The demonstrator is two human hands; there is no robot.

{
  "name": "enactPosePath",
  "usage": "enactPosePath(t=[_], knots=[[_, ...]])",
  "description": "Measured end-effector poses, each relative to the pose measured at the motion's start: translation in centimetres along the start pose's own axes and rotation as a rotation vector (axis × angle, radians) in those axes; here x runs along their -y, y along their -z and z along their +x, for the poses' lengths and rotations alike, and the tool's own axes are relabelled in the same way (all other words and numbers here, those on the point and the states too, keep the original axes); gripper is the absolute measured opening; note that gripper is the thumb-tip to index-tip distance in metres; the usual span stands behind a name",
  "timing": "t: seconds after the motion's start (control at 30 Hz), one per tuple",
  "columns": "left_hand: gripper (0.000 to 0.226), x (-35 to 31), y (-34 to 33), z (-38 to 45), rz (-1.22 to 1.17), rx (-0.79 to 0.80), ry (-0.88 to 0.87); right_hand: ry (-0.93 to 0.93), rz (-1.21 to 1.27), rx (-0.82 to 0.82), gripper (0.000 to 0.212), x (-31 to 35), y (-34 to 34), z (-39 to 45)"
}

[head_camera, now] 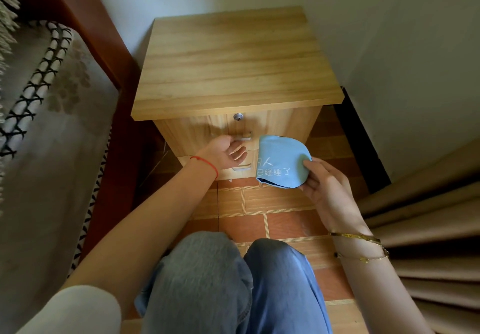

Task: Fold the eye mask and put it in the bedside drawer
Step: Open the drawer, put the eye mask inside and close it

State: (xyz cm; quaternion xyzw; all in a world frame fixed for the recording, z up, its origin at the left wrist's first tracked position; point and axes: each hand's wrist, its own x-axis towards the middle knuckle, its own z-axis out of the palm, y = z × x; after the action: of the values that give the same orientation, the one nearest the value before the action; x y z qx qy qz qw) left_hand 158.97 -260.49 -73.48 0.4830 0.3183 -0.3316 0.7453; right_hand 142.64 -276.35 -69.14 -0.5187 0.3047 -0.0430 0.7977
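A light blue eye mask [281, 161], folded in half with white writing on it, is pinched at its right edge by my right hand [328, 189]. It hangs in front of the wooden bedside cabinet [233, 66]. My left hand [224, 153] is palm up with fingers apart, just below the metal handle [244, 136] of the top drawer [197, 132], which is shut. A round lock [238, 116] sits above the handle. A second drawer handle [242, 166] shows lower down, partly behind my left hand and the mask.
A bed with a patterned cover [44, 126] and red-brown frame stands at the left. Beige curtains [428, 230] hang at the right. The floor is orange tile [259, 206]. My knees in blue jeans [233, 281] are below the hands. White walls stand behind the cabinet.
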Motion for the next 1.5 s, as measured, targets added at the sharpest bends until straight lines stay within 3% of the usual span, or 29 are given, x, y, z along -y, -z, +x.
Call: enactPosePath(t=[0.27, 0.4, 0.53, 0.87, 1.2, 1.5], knots=[[0.01, 1.9, 0.7, -1.6, 0.087, 0.011, 0.009, 0.001, -0.006, 0.036, 0.025, -0.3, 0.2, -0.5], [0.022, 3.2, 1.7, -3.0, 0.142, 0.027, 0.054, -0.002, 0.0, 0.062, 0.022, -0.4, 0.3, -1.1], [0.009, 4.6, 2.4, -4.2, 0.146, 0.062, 0.14, -0.005, -0.002, 0.094, 0.025, -0.7, 0.2, -1.7], [0.033, 6.5, 3.5, -6.2, 0.168, 0.086, 0.245, -0.02, 0.005, 0.11, 0.019, -1.7, 0.0, -2.5], [0.03, 7.2, 4.3, -5.8, 0.15, 0.056, 0.263, -0.051, 0.008, 0.084, 0.011, -2.5, 0.1, -2.6], [0.039, 4.5, 4.4, -10.7, 0.445, 0.305, 0.315, -0.045, 0.009, 0.102, 0.021, -1.9, -1.1, -2.4]])
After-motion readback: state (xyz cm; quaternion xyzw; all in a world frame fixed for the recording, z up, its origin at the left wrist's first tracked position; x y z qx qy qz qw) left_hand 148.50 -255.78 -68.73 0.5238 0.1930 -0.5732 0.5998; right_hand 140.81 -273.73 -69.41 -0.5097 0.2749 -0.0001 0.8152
